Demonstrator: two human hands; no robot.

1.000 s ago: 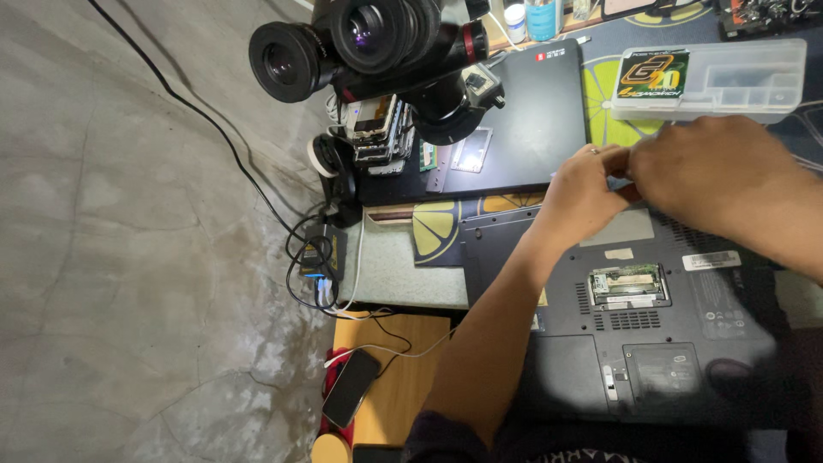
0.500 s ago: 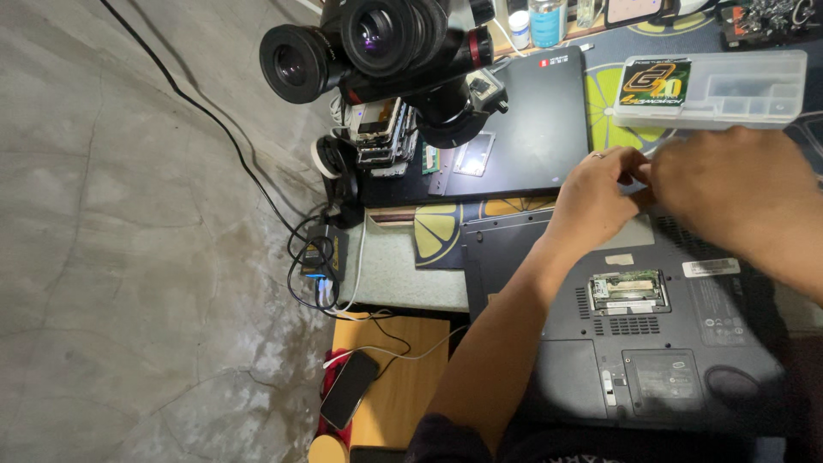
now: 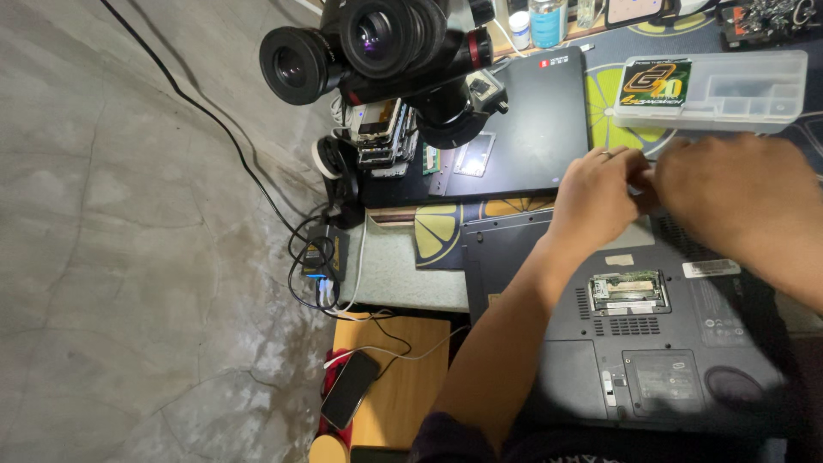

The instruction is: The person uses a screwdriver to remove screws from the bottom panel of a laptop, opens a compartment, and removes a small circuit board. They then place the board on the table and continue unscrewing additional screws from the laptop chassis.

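Note:
A dark grey laptop (image 3: 651, 377) lies upside down in front of me, with its small memory bay (image 3: 627, 291) uncovered and a green module showing inside. My left hand (image 3: 596, 195) and my right hand (image 3: 737, 201) meet fingertip to fingertip over the laptop's far edge. The fingers of both hands are curled inward. Whatever is between them is hidden. A pale flat piece (image 3: 641, 237) shows just below the hands on the laptop's base.
A second, closed black laptop (image 3: 531, 129) lies beyond on a lemon-print mat (image 3: 441, 231). A black microscope head (image 3: 377, 47) hangs over the bench's left end, with stacked phones (image 3: 381, 137) beneath. A clear parts box (image 3: 729, 90) lies at the far right. Cables, a hub (image 3: 326, 257) and a phone (image 3: 347, 390) lie by a wooden stool.
The hands have stayed together and shifted slightly to the right along the laptop's far edge. My view has drifted a little. Nothing else has moved.

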